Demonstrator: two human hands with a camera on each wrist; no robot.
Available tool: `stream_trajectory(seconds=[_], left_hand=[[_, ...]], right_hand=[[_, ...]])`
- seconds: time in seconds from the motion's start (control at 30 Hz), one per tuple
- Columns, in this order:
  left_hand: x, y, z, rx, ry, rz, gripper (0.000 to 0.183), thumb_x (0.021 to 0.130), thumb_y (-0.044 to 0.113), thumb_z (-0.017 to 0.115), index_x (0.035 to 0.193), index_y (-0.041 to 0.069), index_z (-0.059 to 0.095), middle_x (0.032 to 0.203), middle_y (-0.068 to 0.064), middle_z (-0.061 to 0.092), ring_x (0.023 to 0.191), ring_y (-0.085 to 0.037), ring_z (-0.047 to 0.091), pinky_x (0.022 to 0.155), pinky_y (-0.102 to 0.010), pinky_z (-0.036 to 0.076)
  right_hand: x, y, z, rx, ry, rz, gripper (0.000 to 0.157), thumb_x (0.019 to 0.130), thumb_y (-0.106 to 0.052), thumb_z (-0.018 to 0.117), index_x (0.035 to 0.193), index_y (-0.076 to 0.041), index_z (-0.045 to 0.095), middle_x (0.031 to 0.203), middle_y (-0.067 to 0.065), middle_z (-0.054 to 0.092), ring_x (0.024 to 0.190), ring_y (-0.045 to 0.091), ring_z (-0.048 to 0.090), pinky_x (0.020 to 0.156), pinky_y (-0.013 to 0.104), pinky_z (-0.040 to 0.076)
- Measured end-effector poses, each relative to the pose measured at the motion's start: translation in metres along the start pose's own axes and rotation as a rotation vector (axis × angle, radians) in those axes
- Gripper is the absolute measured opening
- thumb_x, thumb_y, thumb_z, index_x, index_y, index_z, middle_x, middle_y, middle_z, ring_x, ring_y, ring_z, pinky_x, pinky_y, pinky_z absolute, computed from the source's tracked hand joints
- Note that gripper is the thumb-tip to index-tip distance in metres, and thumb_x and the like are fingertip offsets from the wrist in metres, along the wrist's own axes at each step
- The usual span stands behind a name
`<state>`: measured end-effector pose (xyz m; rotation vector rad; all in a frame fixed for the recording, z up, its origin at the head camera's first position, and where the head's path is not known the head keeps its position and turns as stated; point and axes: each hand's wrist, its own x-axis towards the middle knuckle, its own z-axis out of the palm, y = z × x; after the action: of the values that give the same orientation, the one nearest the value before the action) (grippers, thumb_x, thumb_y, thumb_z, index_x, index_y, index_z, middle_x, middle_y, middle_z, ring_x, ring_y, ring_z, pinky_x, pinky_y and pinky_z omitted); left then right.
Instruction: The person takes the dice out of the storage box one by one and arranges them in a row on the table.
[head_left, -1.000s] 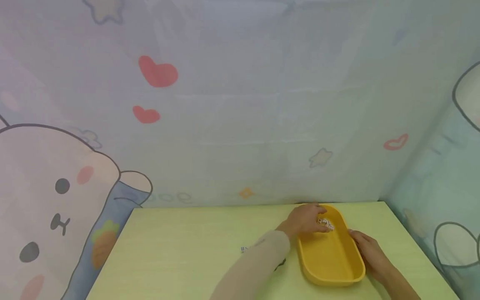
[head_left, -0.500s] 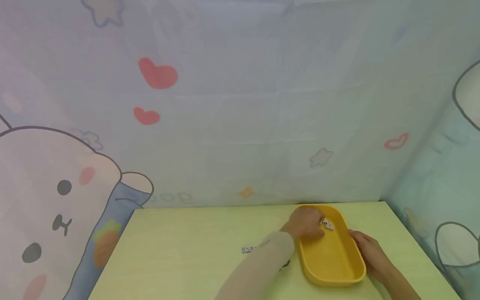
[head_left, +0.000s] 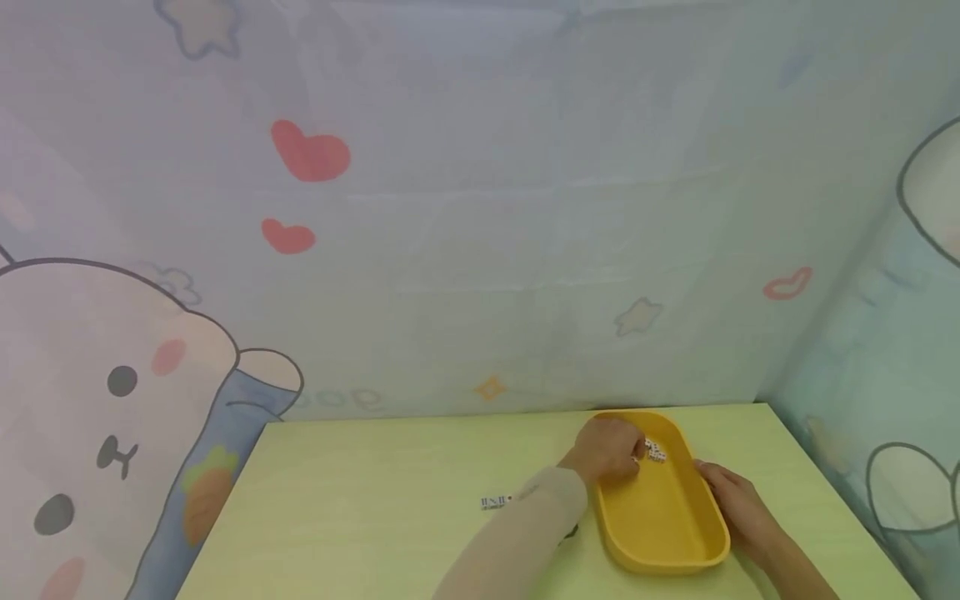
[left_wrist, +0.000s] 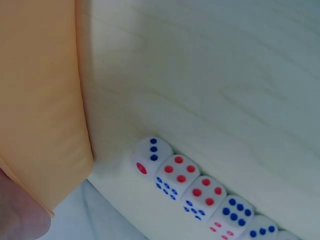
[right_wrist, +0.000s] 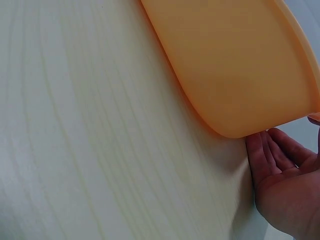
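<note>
My left hand (head_left: 609,450) reaches over the left rim of a yellow tray (head_left: 660,517), fingers bent down inside it. Its thumb and forefinger pinch a small white die, mostly hidden by the fingers. Beside the fingertips lies a little cluster of dice (head_left: 655,452). On the tray's right side my right hand (head_left: 738,504) holds the wall; in the right wrist view its fingers (right_wrist: 272,152) lie against the outside, with the thumb up by the rim. A row of white dice (left_wrist: 202,195) with red and blue dots stands on the table, left of the tray.
The pale yellow-green table (head_left: 360,517) ends at a printed fabric backdrop (head_left: 450,250) behind and at the right. My left forearm's sleeve (head_left: 517,533) crosses above the table and covers part of the dice row. A small dark thing (head_left: 572,532) shows beside the sleeve.
My left thumb and fingers have come closer together among the dice in the tray. The left forearm has shifted slightly, showing more of the row. My right hand has stayed at the tray.
</note>
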<state>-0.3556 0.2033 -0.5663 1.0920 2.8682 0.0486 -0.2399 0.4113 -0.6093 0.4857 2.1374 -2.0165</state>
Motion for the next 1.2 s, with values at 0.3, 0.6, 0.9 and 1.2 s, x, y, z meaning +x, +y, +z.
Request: stream_trajectory(seconds=[0.3,0.6,0.9,1.2], left_hand=[[-0.003,-0.002,0.003,-0.002,0.028,0.018,0.010,0.096,0.033,0.076,0.093,0.041,0.071,0.086,0.028,0.058,0.079,0.005,0.053,0.075,-0.018,0.045],[0.001,0.000,0.006,-0.020,0.035,0.007,0.007,0.097,0.037,0.077,0.096,0.043,0.074,0.087,0.030,0.060,0.080,0.005,0.053,0.079,-0.016,0.045],[-0.001,-0.005,0.000,-0.106,0.075,0.068,0.008,0.098,0.032,0.074,0.098,0.040,0.076,0.089,0.028,0.064,0.079,0.007,0.053,0.075,-0.014,0.044],[-0.001,-0.015,-0.019,-0.277,0.081,0.160,0.006,0.098,0.023,0.077,0.103,0.027,0.075,0.093,0.021,0.064,0.086,0.005,0.056,0.078,-0.011,0.045]], right_hand=[[0.001,0.001,0.000,-0.014,0.007,0.006,0.072,0.112,-0.052,0.048,0.153,0.008,0.043,0.116,0.005,0.070,0.097,0.017,0.069,0.082,0.038,0.062],[-0.002,0.000,-0.001,-0.006,0.015,0.004,0.073,0.111,-0.053,0.050,0.152,0.008,0.045,0.111,0.003,0.071,0.094,0.017,0.070,0.080,0.039,0.062],[-0.001,0.002,0.000,0.001,0.013,-0.004,0.072,0.112,-0.051,0.048,0.153,0.007,0.045,0.115,0.004,0.071,0.095,0.018,0.069,0.081,0.038,0.062],[-0.005,-0.003,0.002,0.014,0.021,0.004,0.072,0.112,-0.051,0.048,0.154,0.008,0.043,0.113,0.005,0.071,0.095,0.018,0.070,0.081,0.039,0.062]])
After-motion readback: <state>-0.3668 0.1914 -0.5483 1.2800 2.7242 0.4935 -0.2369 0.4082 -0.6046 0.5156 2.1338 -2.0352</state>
